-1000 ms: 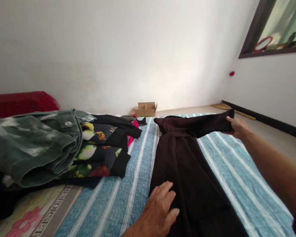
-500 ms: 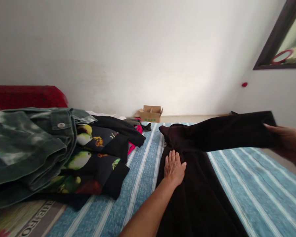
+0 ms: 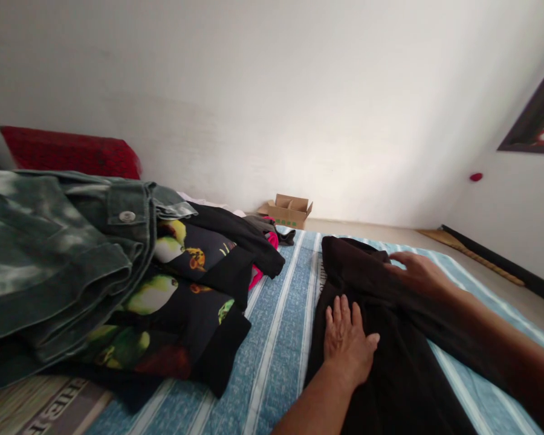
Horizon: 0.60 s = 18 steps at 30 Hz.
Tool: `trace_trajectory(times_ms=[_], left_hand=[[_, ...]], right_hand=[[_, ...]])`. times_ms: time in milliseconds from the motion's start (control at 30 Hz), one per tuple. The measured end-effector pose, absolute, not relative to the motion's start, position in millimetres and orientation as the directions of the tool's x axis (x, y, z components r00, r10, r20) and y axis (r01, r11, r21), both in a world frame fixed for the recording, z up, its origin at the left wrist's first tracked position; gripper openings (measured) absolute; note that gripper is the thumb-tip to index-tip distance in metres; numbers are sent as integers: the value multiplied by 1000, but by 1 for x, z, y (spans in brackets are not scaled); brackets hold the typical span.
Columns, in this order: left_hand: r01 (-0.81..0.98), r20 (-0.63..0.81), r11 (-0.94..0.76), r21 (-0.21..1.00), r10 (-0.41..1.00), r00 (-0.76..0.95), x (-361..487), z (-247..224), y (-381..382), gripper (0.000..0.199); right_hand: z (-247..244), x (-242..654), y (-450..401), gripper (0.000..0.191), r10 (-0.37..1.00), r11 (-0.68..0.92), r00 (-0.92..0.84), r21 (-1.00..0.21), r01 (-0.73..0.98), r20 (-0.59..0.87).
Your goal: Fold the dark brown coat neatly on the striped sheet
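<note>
A black long-sleeved top (image 3: 372, 380) lies lengthwise on the blue striped sheet, partly folded, its upper end bunched toward the wall. Flat on its middle, with fingers spread, rests my left hand (image 3: 348, 341). My right hand (image 3: 414, 272) is at the right side of the bunched upper part, fingers partly stretched and touching the cloth; some of them are hidden. Under my right forearm, a sleeve (image 3: 457, 347) runs down to the right across the sheet.
To the left are a grey-green denim garment (image 3: 63, 241) and a black printed top (image 3: 199, 302). An open cardboard box (image 3: 290, 211) stands by the wall. Behind the clothes is a red bundle (image 3: 72, 151). The striped sheet (image 3: 276, 338) shows between the garments.
My right hand has let go of the raised sleeve end and moved left to the top's upper part. The sleeve has come down. My left hand stays pressed on the cloth.
</note>
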<state>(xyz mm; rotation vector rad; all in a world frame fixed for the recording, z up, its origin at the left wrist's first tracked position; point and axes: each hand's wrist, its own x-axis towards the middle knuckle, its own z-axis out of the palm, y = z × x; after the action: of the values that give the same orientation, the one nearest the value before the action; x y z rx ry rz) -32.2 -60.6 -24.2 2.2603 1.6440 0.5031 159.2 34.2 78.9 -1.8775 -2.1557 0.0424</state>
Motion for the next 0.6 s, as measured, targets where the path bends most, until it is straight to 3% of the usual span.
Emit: trace_trajectory(times_ms=[100, 167, 233, 400, 600], left_hand=[[845, 128, -288, 451, 958, 258, -32, -27, -64, 69], [840, 149, -288, 459, 957, 247, -31, -29, -65, 69], [838, 161, -289, 464, 957, 241, -30, -30, -65, 70], [829, 162, -287, 480, 958, 238, -28, -32, -66, 68], [820, 232, -303, 485, 949, 213, -26, -38, -70, 69]], right_hand=[[86, 69, 89, 45, 965, 224, -175, -263, 939, 197], [82, 34, 122, 51, 972, 201, -149, -312, 929, 181], [74, 20, 149, 46, 986, 146, -107, -351, 925, 129], [55, 40, 185, 20, 997, -47, 67, -467, 883, 26], [25, 73, 183, 28, 990, -68, 125, -560, 826, 65]])
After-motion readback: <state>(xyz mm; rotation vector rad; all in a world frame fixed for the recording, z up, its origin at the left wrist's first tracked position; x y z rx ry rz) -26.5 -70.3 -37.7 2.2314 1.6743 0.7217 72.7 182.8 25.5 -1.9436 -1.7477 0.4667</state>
